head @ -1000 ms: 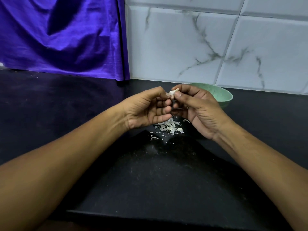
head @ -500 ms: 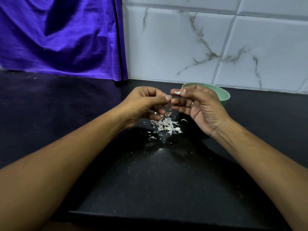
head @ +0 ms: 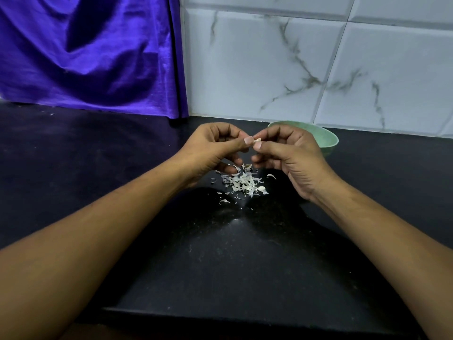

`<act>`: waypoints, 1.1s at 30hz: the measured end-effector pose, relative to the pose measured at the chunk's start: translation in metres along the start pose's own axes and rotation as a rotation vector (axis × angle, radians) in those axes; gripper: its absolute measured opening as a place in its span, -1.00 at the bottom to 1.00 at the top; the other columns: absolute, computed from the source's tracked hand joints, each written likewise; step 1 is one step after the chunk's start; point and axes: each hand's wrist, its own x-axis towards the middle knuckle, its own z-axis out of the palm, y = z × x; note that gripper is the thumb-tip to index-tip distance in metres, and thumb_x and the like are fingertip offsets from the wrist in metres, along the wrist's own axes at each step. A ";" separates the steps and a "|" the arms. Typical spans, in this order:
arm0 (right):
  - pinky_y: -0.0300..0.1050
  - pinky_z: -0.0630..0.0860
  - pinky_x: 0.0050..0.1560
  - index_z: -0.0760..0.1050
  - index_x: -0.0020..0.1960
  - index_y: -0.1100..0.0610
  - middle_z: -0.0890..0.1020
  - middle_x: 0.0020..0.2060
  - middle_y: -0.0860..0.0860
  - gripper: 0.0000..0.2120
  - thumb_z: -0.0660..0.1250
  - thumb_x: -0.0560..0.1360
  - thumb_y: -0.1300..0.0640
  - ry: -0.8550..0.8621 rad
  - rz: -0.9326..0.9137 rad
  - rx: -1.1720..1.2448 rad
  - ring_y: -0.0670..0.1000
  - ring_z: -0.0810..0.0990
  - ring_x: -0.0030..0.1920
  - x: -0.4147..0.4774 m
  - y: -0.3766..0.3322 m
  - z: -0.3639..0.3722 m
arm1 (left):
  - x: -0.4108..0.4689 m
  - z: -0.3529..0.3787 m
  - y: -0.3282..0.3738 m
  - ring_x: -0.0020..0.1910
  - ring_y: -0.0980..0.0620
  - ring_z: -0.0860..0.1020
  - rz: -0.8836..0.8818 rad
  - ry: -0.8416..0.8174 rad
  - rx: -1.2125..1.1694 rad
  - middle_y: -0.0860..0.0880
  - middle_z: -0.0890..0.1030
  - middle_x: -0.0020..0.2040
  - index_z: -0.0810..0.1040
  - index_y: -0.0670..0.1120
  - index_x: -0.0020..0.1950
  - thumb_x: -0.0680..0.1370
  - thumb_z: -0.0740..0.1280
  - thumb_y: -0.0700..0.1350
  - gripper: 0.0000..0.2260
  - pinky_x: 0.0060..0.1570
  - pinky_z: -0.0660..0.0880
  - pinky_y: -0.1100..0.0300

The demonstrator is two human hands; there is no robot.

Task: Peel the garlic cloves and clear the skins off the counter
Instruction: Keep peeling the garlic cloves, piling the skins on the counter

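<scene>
Head view showed the garlic clove (head: 257, 140) raised above the black table (head: 220, 253), pinched at the fingertips of the right hand (head: 291, 155), while the left hand (head: 213, 148) nipped its end with thumb and forefinger, the other fingers curled. Beneath lay the heap of skins (head: 242, 182); the green bowl (head: 328, 141) stood just behind the right hand. The peel seemed best caught by a thumbnail and drawn off in strips over that heap, the clove gripped firmly but not crushed, so scraps fell together.
</scene>
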 end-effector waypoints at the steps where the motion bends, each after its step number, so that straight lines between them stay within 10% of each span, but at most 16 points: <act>1: -0.07 0.67 -0.21 0.64 -0.07 0.20 0.70 -0.18 0.18 -0.89 0.45 0.49 0.37 0.001 -0.010 -0.018 0.05 0.67 -0.30 0.000 0.001 0.000 | 0.000 0.000 0.000 -0.32 0.06 0.60 -0.002 0.003 0.003 -0.05 0.67 -0.16 0.65 -0.17 0.01 0.57 0.47 -0.16 -0.91 -0.36 0.62 0.17; 33: 0.07 0.71 -0.16 0.65 0.00 0.24 0.73 -0.18 0.25 -0.91 0.48 0.51 0.34 -0.017 -0.175 -0.273 0.09 0.73 -0.27 0.007 0.010 -0.006 | 0.001 0.000 -0.002 -0.29 0.03 0.62 0.014 0.032 0.084 -0.11 0.70 -0.15 0.68 -0.24 0.01 0.58 0.46 -0.21 -0.90 -0.37 0.62 0.18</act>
